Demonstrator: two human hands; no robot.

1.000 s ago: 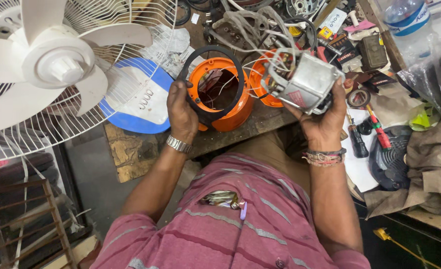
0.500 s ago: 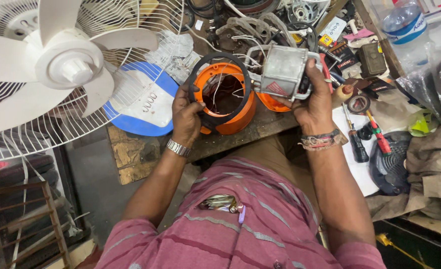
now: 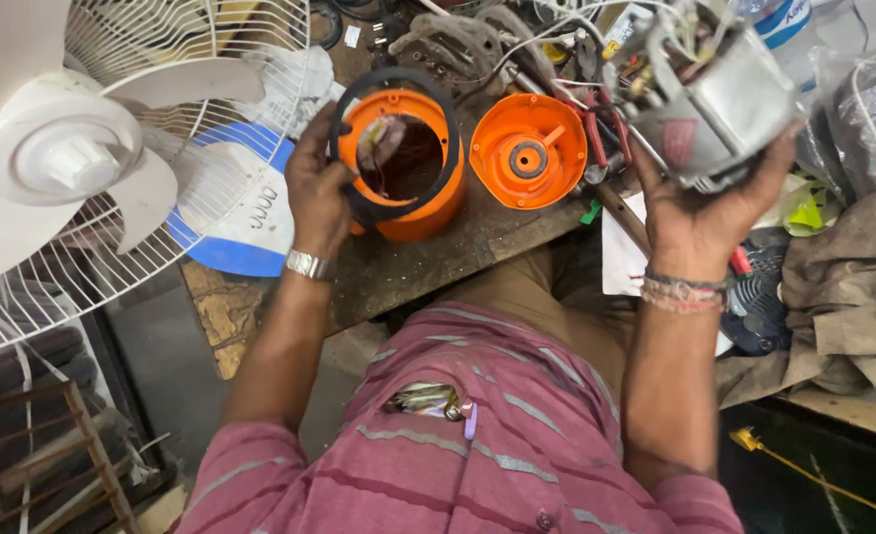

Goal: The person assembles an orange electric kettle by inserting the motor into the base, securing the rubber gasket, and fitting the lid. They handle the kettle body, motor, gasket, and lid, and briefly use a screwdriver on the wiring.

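Since half a second ago, the motor block (image 3: 720,99) has swung out to my right and up, clear of the orange housing (image 3: 405,163) it hung just beside; the view has also closed in on the bench (image 3: 408,262). My right hand (image 3: 700,213) cups the motor from below, fingers curled round its metal body, white wires trailing off its top. My left hand (image 3: 317,193) grips the housing's near wall, thumb hooked over the black ring at its rim; the housing stands upright on the bench, mouth open. A matching orange cap (image 3: 527,150) lies just right of it, hollow side up. A white fan (image 3: 72,158) fills the left of the view.

Step in hand, as I judge it: motor and shell are apart, motor held up for a look. Next move calls for keeping the wires from snagging; whether they still run into the housing I cannot tell.
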